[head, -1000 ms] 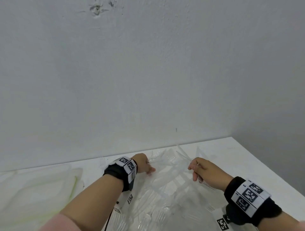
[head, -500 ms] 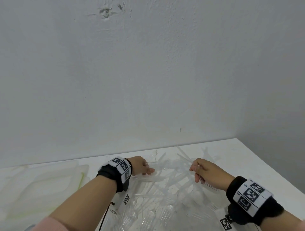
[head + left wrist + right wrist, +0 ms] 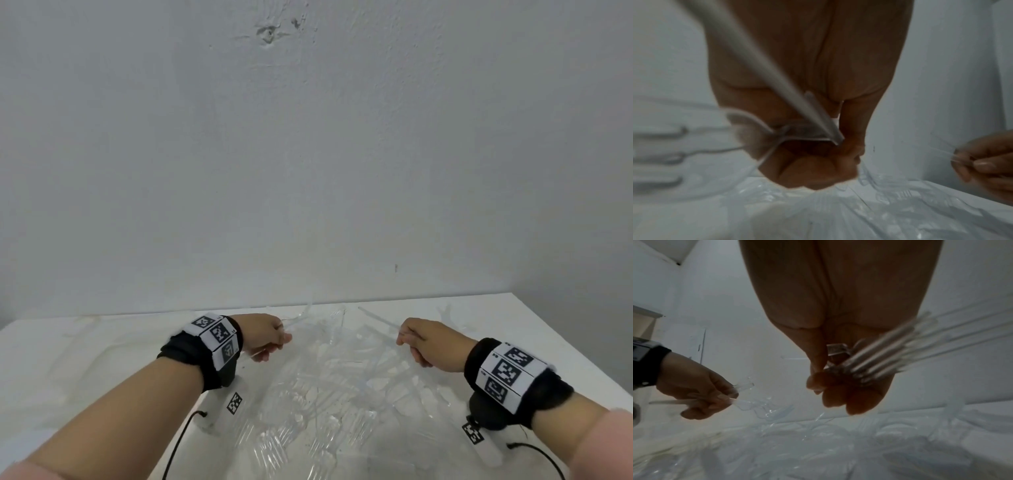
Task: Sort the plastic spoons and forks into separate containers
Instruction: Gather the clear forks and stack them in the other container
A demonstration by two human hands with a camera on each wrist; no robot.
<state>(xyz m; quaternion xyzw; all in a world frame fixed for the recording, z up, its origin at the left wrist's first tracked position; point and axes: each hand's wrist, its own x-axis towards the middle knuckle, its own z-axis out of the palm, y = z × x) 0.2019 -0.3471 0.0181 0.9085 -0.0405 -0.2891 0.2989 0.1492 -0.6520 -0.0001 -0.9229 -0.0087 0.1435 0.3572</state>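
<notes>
A heap of clear plastic spoons and forks (image 3: 335, 387) lies on the white table (image 3: 534, 329) between my hands. My left hand (image 3: 270, 337) is curled round a few clear utensils (image 3: 777, 81) at the heap's left edge; their heads (image 3: 748, 404) stick out towards the pile. My right hand (image 3: 421, 342) grips a bundle of several clear handles (image 3: 881, 356) at the heap's right edge. Whether each piece is a spoon or a fork is too blurred to tell. The right hand (image 3: 982, 162) also shows in the left wrist view.
A translucent, whitish container (image 3: 102, 346) sits faintly on the table to the left; its ridged side (image 3: 663, 154) shows in the left wrist view. A grey wall (image 3: 308, 171) rises behind the table, whose right edge (image 3: 582, 359) runs close to my right wrist.
Both hands have drawn apart, the left one leftwards and the right one rightwards, each keeping its utensils. The gap over the heap is wider.
</notes>
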